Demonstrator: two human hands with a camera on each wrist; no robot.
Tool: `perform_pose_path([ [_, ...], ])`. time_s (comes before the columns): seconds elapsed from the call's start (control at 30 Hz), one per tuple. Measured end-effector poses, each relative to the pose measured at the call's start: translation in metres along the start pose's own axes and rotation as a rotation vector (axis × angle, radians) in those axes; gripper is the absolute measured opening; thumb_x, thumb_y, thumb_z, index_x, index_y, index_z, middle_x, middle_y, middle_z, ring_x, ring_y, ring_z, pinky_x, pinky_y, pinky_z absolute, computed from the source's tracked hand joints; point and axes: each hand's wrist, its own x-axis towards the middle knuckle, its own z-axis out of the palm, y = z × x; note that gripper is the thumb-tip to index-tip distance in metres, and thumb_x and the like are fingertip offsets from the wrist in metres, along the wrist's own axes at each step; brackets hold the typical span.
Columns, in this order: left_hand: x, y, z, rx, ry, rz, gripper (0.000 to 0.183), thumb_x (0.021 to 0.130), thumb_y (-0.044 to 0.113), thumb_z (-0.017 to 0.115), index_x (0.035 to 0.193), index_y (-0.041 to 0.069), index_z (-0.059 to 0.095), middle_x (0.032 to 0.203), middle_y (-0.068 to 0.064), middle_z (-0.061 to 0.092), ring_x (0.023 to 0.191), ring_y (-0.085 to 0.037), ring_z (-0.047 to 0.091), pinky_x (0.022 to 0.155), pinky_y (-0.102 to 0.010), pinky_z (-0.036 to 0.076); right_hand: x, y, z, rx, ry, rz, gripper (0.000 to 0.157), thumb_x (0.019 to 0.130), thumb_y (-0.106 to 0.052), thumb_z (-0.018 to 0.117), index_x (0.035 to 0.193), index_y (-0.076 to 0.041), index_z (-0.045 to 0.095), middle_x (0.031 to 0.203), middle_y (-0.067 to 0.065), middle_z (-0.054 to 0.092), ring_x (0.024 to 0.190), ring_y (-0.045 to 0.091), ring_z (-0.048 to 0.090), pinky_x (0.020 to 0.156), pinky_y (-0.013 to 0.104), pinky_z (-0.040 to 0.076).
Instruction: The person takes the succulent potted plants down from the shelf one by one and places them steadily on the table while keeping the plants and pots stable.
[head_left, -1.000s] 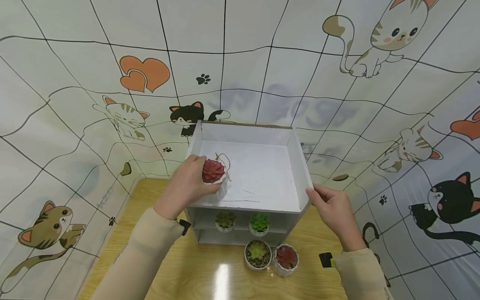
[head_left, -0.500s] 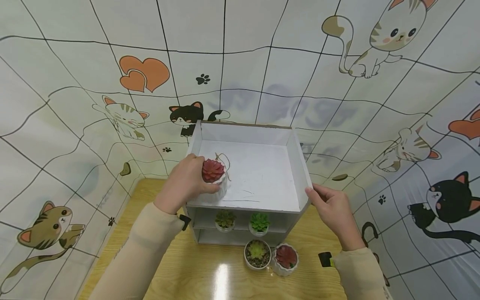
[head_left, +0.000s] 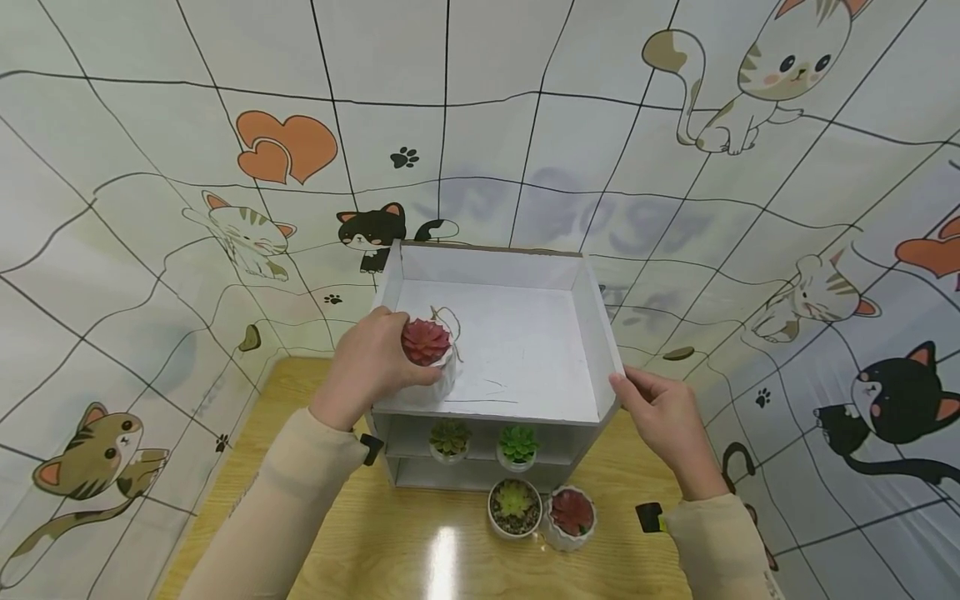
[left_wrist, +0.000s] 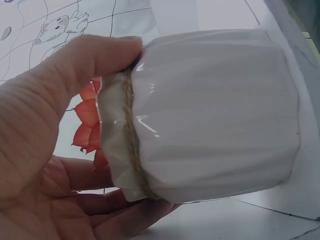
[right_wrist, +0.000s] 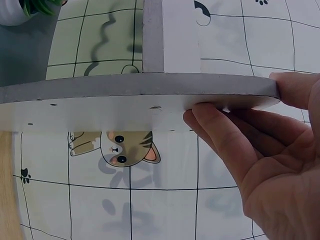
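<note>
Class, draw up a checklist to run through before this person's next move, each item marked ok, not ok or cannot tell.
1. Left hand gripping the white pot: ok.
2. Right hand holding the shelf at its right side: ok.
3. Twine around the pot's neck: ok.
4. Pot's base flat on the top board: cannot tell.
5. Every plant on the shelf: not ok; two front plants stand on the table.

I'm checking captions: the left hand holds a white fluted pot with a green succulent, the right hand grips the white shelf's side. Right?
Only the colour is wrong: the head view shows a red rosette succulent in that glossy white pot.
</note>
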Motion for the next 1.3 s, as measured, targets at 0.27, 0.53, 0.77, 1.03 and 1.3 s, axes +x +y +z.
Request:
perform_pose_path([
  [0.27,-0.004,-0.002,0.006,0.002,0.076,0.027,0.069,0.063,0.043,0.096,0.108,-0.003,0.070,0.093,-0.011,0.064,0.079,-0.025,0.061,0.068,-0.042,0.055,0.000,0.001,0.001,0.006,0.012,-0.026,0.046,0.107,-0.030,0.060,0.136,0.005,0.064,0.125,0.025,0.070,0.110,0.038,0.071,0.088,0.048,0.059],
  [0.53,-0.010,-0.003,0.009,-0.018,0.122,0.036,0.074,0.063,0.044,0.094,0.114,-0.004,0.068,0.097,-0.013,0.061,0.080,-0.025,0.058,0.067,-0.041,0.054,0.000,0.002,0.001,0.022,0.013,-0.021,0.045,0.106,-0.028,0.061,0.135,0.005,0.064,0.125,0.026,0.070,0.109,0.037,0.072,0.083,0.030,0.060],
  [0.77,-0.017,-0.004,0.009,-0.049,0.173,0.064,0.070,0.063,0.043,0.093,0.111,-0.001,0.068,0.098,-0.013,0.060,0.080,-0.024,0.055,0.066,-0.040,0.052,0.000,0.003,0.002,0.051,0.010,-0.025,0.045,0.106,-0.028,0.061,0.136,0.006,0.063,0.125,0.027,0.069,0.107,0.038,0.072,0.082,0.031,0.061],
  [1.03,-0.027,-0.005,0.009,-0.110,0.222,0.095,0.067,0.063,0.038,0.094,0.111,0.000,0.068,0.097,-0.011,0.059,0.082,-0.024,0.054,0.068,-0.040,0.052,0.000,0.003,0.002,0.044,0.016,-0.026,0.045,0.106,-0.028,0.061,0.135,0.006,0.064,0.123,0.027,0.070,0.105,0.037,0.073,0.081,0.029,0.061],
  [1.3,-0.038,-0.003,0.010,-0.165,0.279,0.137,0.076,0.062,0.035,0.096,0.120,-0.006,0.068,0.098,-0.013,0.059,0.085,-0.025,0.056,0.071,-0.041,0.056,0.001,0.003,0.003,0.034,0.020,-0.026,0.046,0.107,-0.030,0.060,0.135,0.006,0.065,0.121,0.025,0.071,0.102,0.035,0.074,0.078,0.021,0.058],
])
